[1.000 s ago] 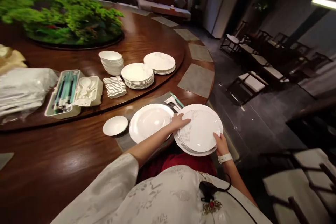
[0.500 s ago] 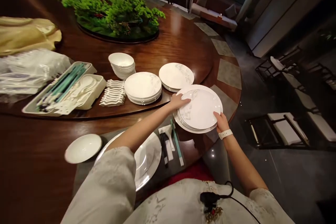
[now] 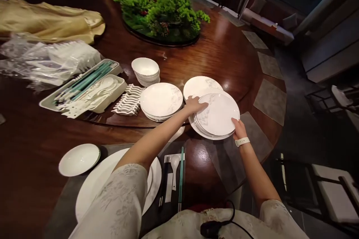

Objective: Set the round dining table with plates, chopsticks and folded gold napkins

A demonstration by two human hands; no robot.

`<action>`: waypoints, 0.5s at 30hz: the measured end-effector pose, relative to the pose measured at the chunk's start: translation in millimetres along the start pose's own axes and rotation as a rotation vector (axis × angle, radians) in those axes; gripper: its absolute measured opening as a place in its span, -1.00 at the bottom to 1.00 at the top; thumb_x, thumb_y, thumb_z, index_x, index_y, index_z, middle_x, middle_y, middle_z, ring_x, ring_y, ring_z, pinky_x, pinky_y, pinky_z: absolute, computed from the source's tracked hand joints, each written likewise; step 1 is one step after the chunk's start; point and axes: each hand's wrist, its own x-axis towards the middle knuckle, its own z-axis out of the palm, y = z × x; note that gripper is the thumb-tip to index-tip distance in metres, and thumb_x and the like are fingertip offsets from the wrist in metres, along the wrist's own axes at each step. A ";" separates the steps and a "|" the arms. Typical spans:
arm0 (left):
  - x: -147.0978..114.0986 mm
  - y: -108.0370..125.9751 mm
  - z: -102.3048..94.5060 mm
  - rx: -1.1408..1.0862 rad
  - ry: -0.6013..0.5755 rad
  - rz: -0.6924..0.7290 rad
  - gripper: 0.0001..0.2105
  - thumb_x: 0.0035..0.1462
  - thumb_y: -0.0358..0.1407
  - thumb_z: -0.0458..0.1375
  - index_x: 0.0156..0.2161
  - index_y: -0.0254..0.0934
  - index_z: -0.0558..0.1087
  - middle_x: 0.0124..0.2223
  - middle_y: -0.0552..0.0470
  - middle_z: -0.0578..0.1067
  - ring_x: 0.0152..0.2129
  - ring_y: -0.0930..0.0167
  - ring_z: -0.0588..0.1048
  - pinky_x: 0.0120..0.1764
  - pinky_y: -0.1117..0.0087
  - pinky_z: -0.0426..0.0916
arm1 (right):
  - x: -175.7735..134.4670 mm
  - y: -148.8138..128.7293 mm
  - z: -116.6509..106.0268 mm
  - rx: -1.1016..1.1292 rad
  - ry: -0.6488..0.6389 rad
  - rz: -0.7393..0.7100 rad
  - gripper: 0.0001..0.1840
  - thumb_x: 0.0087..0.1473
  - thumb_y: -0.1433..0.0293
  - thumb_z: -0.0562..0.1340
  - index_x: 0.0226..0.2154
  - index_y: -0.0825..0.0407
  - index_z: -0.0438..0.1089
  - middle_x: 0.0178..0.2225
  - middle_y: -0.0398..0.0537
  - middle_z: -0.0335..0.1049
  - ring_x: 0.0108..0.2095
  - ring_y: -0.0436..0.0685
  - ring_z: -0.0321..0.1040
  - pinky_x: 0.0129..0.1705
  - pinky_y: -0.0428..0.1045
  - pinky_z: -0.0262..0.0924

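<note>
Between my two hands is a stack of white plates [image 3: 217, 115], smaller ones on top of a larger plate. My left hand [image 3: 195, 105] grips the stack's left edge, thumb on the top plate. On the right rim, my right hand [image 3: 239, 127] holds with its thumb on top and its fingers hidden beneath. Just behind the held stack lies a pile of large plates [image 3: 200, 85], partly covered by it. Left of that are another plate pile [image 3: 161, 99], stacked bowls [image 3: 146, 70] and several wavy white rests [image 3: 129, 101].
A tray of green chopsticks and white spoons [image 3: 84, 89] stands left, near plastic-wrapped items [image 3: 56, 59] and a gold cloth [image 3: 50, 22]. A green plant centrepiece [image 3: 162, 15] is behind. In front lie a large plate [image 3: 89, 190], a bowl [image 3: 80, 160] and a spoon [image 3: 174, 168]. Grey placemats [image 3: 270, 101] line the right edge.
My view has turned, so the table items shift in the picture. The stack stays in both my hands and now overlaps the rear plate pile more.
</note>
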 end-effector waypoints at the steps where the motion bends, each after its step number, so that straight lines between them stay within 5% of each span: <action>1: 7.2 1.5 0.7 -0.007 0.008 -0.001 -0.22 -0.06 0.18 0.06 0.22 -0.20 0.30 0.31 -0.22 0.16 0.23 0.03 0.21 0.17 0.16 0.21 | 9.0 -2.0 1.6 -0.002 -0.008 -0.005 -0.70 -0.22 0.35 0.40 -0.35 0.10 0.45 -0.40 -0.03 0.57 -0.38 0.13 0.49 -0.27 0.03 0.47; 15: 114.0 29.1 17.4 0.000 0.046 -0.026 -0.24 -0.04 0.13 0.04 0.22 -0.26 0.33 0.29 -0.23 0.23 0.26 0.01 0.14 0.23 0.14 0.08 | 136.3 -8.3 21.1 -0.062 -0.070 -0.002 -0.72 -0.25 0.33 0.39 -0.40 0.12 0.44 -0.46 -0.07 0.52 -0.41 0.08 0.43 -0.38 -0.04 0.38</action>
